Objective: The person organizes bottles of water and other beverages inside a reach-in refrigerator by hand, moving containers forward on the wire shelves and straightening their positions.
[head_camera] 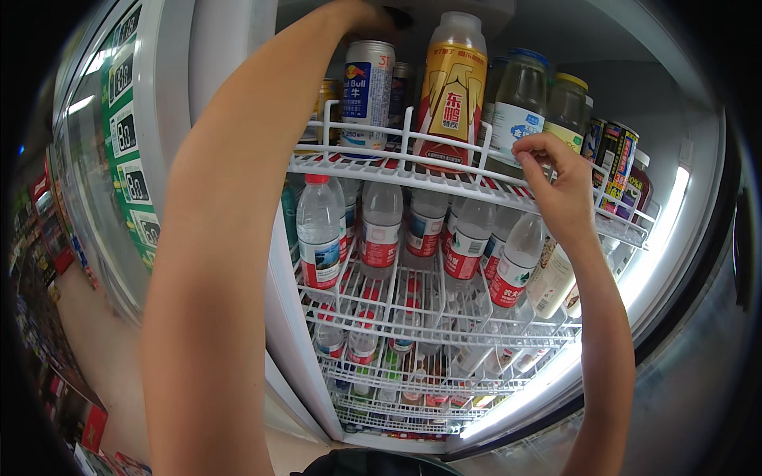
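My left hand (pixel 370 19) reaches up over the top wire shelf (pixel 381 169) and is blurred; its fingers are mostly hidden near a dark object (pixel 400 18) I cannot make out. Just below it stands a Red Bull can (pixel 367 98). A large yellow and red drink bottle (pixel 450 101) is upright to the can's right. My right hand (pixel 559 184) is at the shelf's front rail, thumb and forefinger bent close together; whether it grips the rail is unclear. Behind its fingertips are a blue-lidded glass jar (pixel 519 110) and a yellow-lidded jar (pixel 565 104).
Red-labelled water bottles (pixel 380 238) stand in wire lanes on the shelf below. Dark cans (pixel 620 152) sit at the top right. A lit tube (pixel 655 256) runs down the cooler's right wall. The glass door (pixel 95 196), with price tags beside it, is at left.
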Tool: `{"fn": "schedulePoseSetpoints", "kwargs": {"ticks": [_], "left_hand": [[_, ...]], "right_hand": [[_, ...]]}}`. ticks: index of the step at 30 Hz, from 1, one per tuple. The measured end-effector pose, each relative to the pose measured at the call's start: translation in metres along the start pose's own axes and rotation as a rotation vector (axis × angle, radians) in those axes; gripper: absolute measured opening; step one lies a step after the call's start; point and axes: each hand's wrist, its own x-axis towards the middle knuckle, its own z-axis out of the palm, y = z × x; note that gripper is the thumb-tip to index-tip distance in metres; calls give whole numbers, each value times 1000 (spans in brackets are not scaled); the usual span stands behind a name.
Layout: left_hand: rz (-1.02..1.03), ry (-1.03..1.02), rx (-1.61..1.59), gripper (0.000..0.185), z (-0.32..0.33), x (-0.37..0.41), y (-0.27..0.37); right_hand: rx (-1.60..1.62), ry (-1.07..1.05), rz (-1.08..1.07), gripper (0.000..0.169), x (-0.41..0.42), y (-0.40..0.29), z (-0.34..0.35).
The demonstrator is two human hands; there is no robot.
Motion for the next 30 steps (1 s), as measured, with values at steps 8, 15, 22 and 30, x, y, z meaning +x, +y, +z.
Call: {"fn": "schedulePoseSetpoints", "kwargs": {"ticks": [8, 15, 22, 30], "left_hand": [[-5, -354, 369, 64, 27, 14, -7], [327, -139, 433, 59, 30, 10, -26], [174, -128, 453, 50, 48, 5, -10], [68, -89, 343, 50, 34, -37, 4]], "right_hand": [[-9, 23, -20, 10, -1, 4, 1], [-14, 33, -30, 10, 0, 4, -1], [-24, 28, 4, 10, -2, 8, 2], [-12, 12, 18, 11, 0, 1, 0]]}}
